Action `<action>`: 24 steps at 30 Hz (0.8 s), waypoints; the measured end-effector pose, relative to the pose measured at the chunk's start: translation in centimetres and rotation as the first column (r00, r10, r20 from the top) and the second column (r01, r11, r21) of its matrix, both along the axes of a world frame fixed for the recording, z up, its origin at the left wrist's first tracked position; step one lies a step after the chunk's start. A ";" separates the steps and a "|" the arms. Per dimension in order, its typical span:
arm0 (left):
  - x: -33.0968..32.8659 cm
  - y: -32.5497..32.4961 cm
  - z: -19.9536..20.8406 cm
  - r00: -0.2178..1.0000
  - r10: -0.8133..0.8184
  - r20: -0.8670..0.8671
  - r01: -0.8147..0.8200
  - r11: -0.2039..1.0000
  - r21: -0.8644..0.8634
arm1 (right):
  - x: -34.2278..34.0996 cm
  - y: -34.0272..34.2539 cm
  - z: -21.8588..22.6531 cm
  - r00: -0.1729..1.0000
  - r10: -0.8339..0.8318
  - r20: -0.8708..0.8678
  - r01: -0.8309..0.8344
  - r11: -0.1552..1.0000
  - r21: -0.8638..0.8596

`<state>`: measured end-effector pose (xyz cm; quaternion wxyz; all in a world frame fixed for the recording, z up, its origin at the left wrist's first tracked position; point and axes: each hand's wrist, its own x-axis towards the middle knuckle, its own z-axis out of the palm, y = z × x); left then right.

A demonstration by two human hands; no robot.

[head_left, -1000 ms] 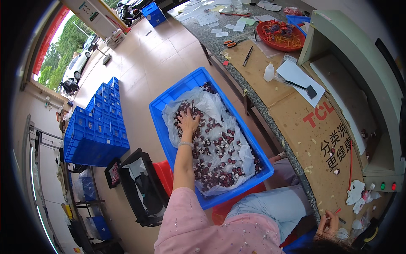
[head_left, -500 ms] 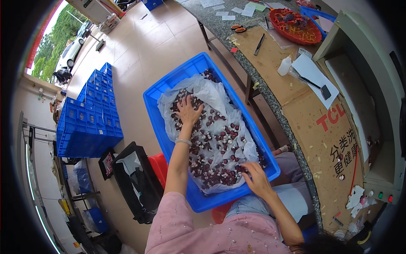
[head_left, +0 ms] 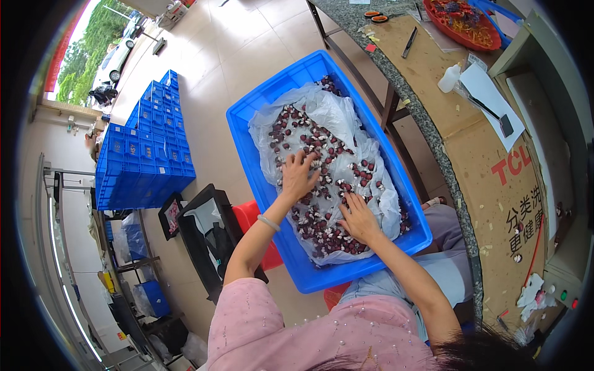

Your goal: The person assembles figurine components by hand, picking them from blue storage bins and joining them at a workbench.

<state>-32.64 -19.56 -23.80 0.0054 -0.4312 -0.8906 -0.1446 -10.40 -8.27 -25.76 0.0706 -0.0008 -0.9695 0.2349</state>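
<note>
A blue plastic tub (head_left: 334, 278) stands in front of me at lap height, lined with crumpled whitish plastic sheeting (head_left: 343, 114). Over the sheeting lie many small, round, dark-red pieces (head_left: 328, 238) with white tufts; I cannot tell what kind they are. My left hand (head_left: 299, 177) rests palm down on the pieces near the tub's middle, its fingers spread. Just to its right and nearer to me, my right hand (head_left: 360, 217) lies on the pieces with fingers stretched out. Neither hand visibly grips anything; what is under the palms is hidden.
On the right runs a speckled stone counter (head_left: 427, 139) covered with cardboard (head_left: 461, 148), holding scissors (head_left: 378, 18), a red tray (head_left: 464, 28) and a grey box-like machine (head_left: 560, 111). Left of the tub are stacked blue crates (head_left: 145, 167), a black crate (head_left: 232, 226) and a red stool (head_left: 272, 255).
My left hand has come back from the far part of the tub toward me. My right hand has moved from the near right edge inward and farther out over the pieces. The view has shifted.
</note>
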 end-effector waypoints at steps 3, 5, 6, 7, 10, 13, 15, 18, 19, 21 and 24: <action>3.8 -0.4 0.7 0.998 -0.039 -0.041 0.037 0.998 -0.041 | -1.0 0.5 1.7 0.995 -0.008 0.102 0.016 0.996 -0.083; 3.9 -0.2 0.4 0.998 -0.044 -0.053 0.042 0.998 -0.044 | -2.0 0.2 2.3 0.981 -0.006 0.192 0.035 0.988 -0.149; 3.9 0.2 0.2 0.998 0.044 -0.042 -0.047 0.996 -0.073 | -2.2 -0.2 1.4 0.995 -0.067 0.076 0.075 0.992 -0.105; 3.8 0.9 0.2 0.991 0.133 -0.034 -0.136 0.986 -0.101 | -2.4 -0.3 1.3 0.992 -0.122 -0.043 0.120 0.991 -0.063; 1.7 4.4 0.0 0.951 0.303 -0.065 -0.308 0.948 -0.079 | -1.5 0.0 1.6 0.986 -0.164 -0.032 0.158 0.976 -0.151; 0.1 6.9 -1.7 0.887 0.450 -0.100 -0.459 0.884 -0.094 | 0.5 0.1 3.5 0.984 -0.176 -0.030 0.164 0.957 -0.237; -0.2 8.5 -2.0 0.846 0.530 -0.051 -0.533 0.840 -0.101 | 1.7 0.5 4.6 0.983 -0.182 0.011 0.174 0.917 -0.360; 1.8 7.0 -3.5 0.878 0.445 -0.175 -0.458 0.888 -0.038 | 3.6 0.2 5.6 0.976 -0.218 0.000 0.198 0.886 -0.419; 2.7 6.0 -3.4 0.911 0.370 -0.183 -0.373 0.928 0.021 | 4.1 0.5 6.2 0.972 -0.236 -0.005 0.212 0.884 -0.417; 4.4 4.6 -3.0 0.940 0.265 -0.216 -0.263 0.964 0.038 | 5.2 0.5 7.3 0.969 -0.247 -0.028 0.210 0.872 -0.443; 6.8 3.3 -2.2 0.960 0.223 -0.171 -0.228 0.974 -0.009 | 6.2 0.7 7.2 0.960 -0.274 -0.061 0.229 0.889 -0.396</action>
